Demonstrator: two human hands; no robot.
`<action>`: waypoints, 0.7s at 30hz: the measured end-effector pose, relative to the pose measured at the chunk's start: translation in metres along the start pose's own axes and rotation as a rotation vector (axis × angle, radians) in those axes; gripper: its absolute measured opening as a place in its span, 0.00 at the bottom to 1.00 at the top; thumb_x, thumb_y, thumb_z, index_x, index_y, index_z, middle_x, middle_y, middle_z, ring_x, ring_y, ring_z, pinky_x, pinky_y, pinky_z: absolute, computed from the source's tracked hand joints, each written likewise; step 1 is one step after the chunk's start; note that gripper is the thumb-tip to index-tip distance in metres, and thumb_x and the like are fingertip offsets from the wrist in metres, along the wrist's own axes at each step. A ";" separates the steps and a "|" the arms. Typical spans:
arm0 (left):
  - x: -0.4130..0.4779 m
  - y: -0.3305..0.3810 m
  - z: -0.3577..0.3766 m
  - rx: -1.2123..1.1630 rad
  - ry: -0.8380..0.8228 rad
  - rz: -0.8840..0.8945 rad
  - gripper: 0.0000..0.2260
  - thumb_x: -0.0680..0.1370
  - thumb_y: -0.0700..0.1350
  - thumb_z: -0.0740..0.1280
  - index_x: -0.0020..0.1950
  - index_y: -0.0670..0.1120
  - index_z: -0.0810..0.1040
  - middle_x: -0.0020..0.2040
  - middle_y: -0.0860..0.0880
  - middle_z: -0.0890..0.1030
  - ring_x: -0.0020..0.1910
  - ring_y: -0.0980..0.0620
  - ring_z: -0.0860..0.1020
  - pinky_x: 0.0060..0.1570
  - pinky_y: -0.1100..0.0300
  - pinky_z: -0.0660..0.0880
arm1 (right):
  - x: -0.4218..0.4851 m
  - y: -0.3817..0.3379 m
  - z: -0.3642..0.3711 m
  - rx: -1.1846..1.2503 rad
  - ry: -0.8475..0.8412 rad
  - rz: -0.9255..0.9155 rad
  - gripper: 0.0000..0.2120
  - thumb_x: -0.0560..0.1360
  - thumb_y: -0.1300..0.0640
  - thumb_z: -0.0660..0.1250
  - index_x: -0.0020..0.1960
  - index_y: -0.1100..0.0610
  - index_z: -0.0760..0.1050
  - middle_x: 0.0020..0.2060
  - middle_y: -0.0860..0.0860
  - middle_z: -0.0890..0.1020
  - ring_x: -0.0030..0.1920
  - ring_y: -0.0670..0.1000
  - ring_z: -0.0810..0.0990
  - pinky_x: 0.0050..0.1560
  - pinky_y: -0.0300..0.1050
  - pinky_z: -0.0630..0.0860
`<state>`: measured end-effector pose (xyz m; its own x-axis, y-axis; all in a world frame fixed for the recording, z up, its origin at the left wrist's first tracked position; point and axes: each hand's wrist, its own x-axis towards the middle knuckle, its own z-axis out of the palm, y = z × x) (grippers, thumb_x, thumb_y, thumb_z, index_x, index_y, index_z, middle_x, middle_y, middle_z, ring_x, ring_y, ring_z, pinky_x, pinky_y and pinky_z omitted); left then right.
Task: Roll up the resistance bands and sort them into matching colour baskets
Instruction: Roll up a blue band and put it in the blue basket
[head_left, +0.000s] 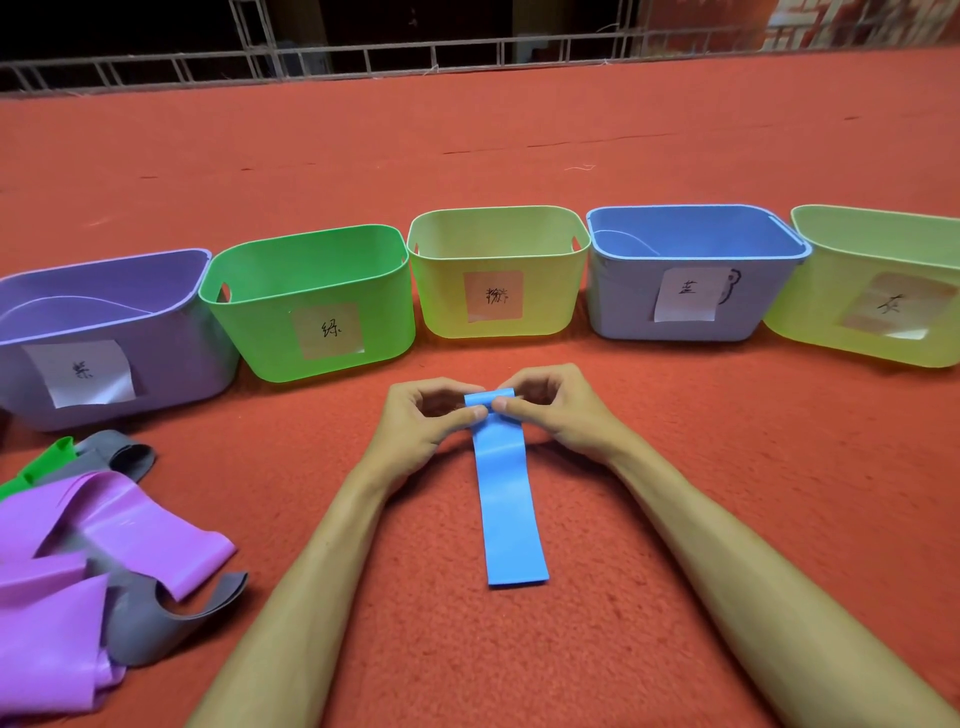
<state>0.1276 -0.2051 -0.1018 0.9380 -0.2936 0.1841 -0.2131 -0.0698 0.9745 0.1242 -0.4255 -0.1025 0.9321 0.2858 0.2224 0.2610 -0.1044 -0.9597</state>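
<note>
A blue resistance band (511, 514) lies flat on a red carpet (675, 467), running straight away from the viewer in the middle of the scene. Its far end is curled over into the start of a roll. The left hand (423, 428) and right hand (558, 415) meet at that far end, each pinching the curled edge between thumb and fingers, thumbs nearly touching over the band. Both bare forearms reach in from the bottom of the view on either side of the band.

Beyond the hands, five plastic baskets stand in a curved row, each with a handwritten paper label on its front. From left to right: a purple basket (104, 312), a green basket (311, 270), a pale yellow basket (498, 228), a blue basket (696, 228), and a yellow-green basket (883, 244) partly cut off at the right edge.

At the lower left, well apart from the blue band, unrolled bands lie in a loose heap: purple bands (104, 525), grey bands (171, 618) and a green band (49, 460) tangled together.

Behind the carpet runs a metal railing (363, 54) against darkness.
</note>
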 end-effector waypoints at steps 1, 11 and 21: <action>0.001 0.000 0.001 0.008 0.006 -0.007 0.10 0.74 0.36 0.77 0.56 0.40 0.86 0.49 0.44 0.88 0.49 0.49 0.84 0.56 0.51 0.80 | 0.000 0.000 -0.001 0.003 -0.001 -0.006 0.06 0.77 0.64 0.74 0.53 0.67 0.83 0.46 0.60 0.87 0.46 0.51 0.84 0.50 0.46 0.79; -0.001 0.003 0.004 0.008 -0.009 -0.034 0.05 0.77 0.36 0.75 0.52 0.41 0.87 0.47 0.43 0.88 0.47 0.51 0.84 0.55 0.52 0.81 | 0.000 0.000 -0.001 -0.004 0.007 -0.030 0.08 0.75 0.65 0.76 0.54 0.64 0.83 0.47 0.62 0.87 0.45 0.53 0.82 0.50 0.50 0.77; -0.002 0.004 0.003 0.010 -0.001 -0.024 0.10 0.74 0.35 0.77 0.55 0.40 0.87 0.50 0.44 0.88 0.50 0.48 0.85 0.61 0.48 0.80 | 0.002 0.000 0.000 0.022 0.049 0.023 0.05 0.78 0.65 0.72 0.50 0.68 0.84 0.43 0.56 0.87 0.43 0.46 0.83 0.48 0.37 0.78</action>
<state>0.1243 -0.2079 -0.0986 0.9426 -0.2928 0.1607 -0.1935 -0.0866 0.9773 0.1260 -0.4249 -0.1026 0.9492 0.2362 0.2077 0.2340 -0.0891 -0.9681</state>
